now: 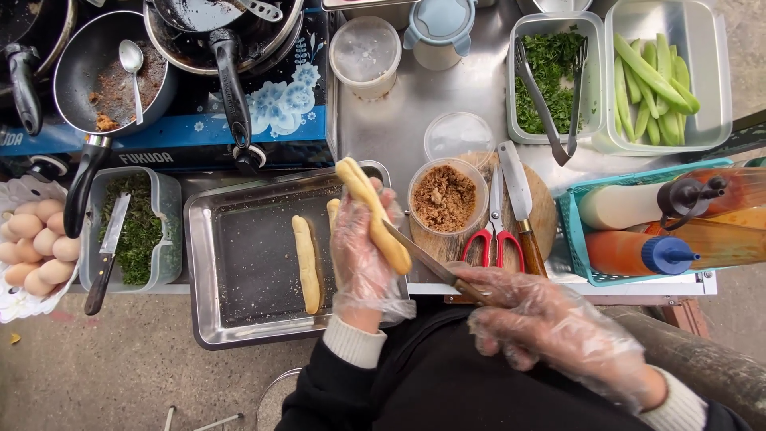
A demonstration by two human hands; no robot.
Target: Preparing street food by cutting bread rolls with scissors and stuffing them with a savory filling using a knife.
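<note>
We take the steel baking tray [239,263] on the steel desk [399,112] as our landmark, and it is the largest thing near our hands. Above it sit two dirty frying pans [112,80], and to its left a tub of chopped herbs [140,231] with a pile of eggs [36,247] beyond that. To the tray's right lies a round wooden board [542,215] carrying a cup of brown crumbs [444,198] and red scissors [495,239]. Over the tray's right edge our gloved left hand [359,255] has its grip closed around a long bread stick [373,214], held tilted. Just right of the tray, our gloved right hand [550,327] grips a knife [427,259] by the handle, the blade touching the bread. Another bread stick [306,263] lies inside the tray.
</note>
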